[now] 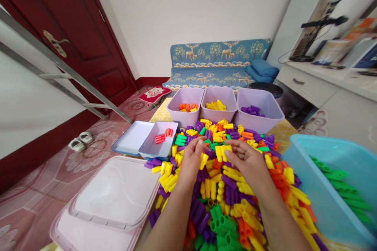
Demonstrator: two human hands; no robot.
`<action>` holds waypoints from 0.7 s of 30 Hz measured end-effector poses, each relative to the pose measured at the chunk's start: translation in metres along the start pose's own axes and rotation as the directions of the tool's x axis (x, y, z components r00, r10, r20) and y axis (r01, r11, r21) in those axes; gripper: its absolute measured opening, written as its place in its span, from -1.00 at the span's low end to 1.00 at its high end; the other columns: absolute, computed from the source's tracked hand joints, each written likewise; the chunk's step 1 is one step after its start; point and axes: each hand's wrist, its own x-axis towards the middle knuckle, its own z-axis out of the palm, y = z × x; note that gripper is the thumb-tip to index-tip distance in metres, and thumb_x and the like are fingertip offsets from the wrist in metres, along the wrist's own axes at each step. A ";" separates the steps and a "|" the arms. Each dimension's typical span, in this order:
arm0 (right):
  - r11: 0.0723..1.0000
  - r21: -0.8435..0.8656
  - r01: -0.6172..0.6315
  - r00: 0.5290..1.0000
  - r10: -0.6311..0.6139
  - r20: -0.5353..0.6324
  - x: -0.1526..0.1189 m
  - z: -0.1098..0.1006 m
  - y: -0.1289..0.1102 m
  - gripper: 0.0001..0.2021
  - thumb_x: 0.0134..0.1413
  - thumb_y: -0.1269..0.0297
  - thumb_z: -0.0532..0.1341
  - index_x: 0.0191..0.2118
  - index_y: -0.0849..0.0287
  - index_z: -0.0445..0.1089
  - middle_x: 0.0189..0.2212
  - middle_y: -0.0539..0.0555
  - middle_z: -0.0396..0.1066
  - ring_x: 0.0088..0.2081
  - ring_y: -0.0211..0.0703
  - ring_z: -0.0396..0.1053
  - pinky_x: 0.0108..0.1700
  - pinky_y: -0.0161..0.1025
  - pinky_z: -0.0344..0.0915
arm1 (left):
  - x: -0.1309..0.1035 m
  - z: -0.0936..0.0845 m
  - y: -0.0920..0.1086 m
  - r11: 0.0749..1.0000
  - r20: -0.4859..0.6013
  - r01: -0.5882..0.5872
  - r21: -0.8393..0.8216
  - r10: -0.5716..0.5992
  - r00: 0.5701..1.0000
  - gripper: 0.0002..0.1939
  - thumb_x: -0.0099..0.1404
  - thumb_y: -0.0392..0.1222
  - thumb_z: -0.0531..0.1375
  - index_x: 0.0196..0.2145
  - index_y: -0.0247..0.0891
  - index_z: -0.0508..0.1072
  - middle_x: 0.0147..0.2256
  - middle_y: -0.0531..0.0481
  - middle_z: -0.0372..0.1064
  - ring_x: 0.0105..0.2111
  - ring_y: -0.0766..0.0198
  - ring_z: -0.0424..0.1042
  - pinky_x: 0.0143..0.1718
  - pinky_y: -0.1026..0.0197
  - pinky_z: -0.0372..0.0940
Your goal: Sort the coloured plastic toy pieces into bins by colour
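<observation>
Over a big heap of plastic tube blocks in yellow, purple, orange and green, both my hands are raised. My left hand is closed, with a yellow tube block at its fingertips. Pinched between the thumb and fingers of my right hand is another yellow tube block, its joined tubes side by side. The two blocks are apart. Behind the heap, three lilac bins hold sorted blocks: orange with some yellow in the left bin, yellow in the middle bin, purple in the right bin.
A turquoise bin with green blocks stands at the right. On the left lie an open hinged box with a few red blocks and pale pink lids. Beyond are a blue patterned sofa, a metal ladder and a desk.
</observation>
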 end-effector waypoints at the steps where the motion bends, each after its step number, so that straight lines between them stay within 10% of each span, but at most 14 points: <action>1: 1.000 0.016 -0.010 1.000 0.010 0.009 0.000 -0.001 0.000 -0.65 -0.09 0.12 0.29 -0.15 0.15 0.39 -0.39 0.01 0.41 -0.42 -0.22 0.38 -0.49 -0.33 0.30 | 0.000 -0.001 0.000 0.998 -0.031 0.026 -0.050 -0.028 0.999 -0.62 0.23 0.06 0.19 -0.16 -0.29 0.51 -0.38 -0.03 0.49 -0.23 0.18 0.45 -0.14 0.21 0.27; 7: 0.998 0.045 -0.049 0.985 0.041 0.168 -0.003 0.005 0.004 -0.56 -0.02 0.15 0.25 0.01 0.14 0.30 -0.53 -0.11 0.24 -0.53 -0.30 0.27 -0.52 -0.34 0.25 | 0.000 -0.002 0.005 0.838 0.108 0.286 -0.465 -0.267 0.958 -0.53 0.23 0.14 0.17 -0.08 -0.30 0.44 -0.21 -0.14 0.47 -0.32 0.27 0.47 -0.37 0.31 0.32; 21: 0.986 0.131 -0.106 0.973 0.075 0.218 -0.003 0.005 0.004 -0.48 -0.04 0.11 0.28 0.05 0.20 0.30 -0.45 -0.03 0.40 -0.58 -0.34 0.28 -0.51 -0.33 0.27 | -0.010 -0.004 0.019 0.915 0.350 0.219 -0.339 -0.094 0.932 -0.53 0.17 -0.03 0.29 -0.01 -0.27 0.43 -0.03 -0.23 0.45 -0.02 0.07 0.42 -0.10 0.20 0.26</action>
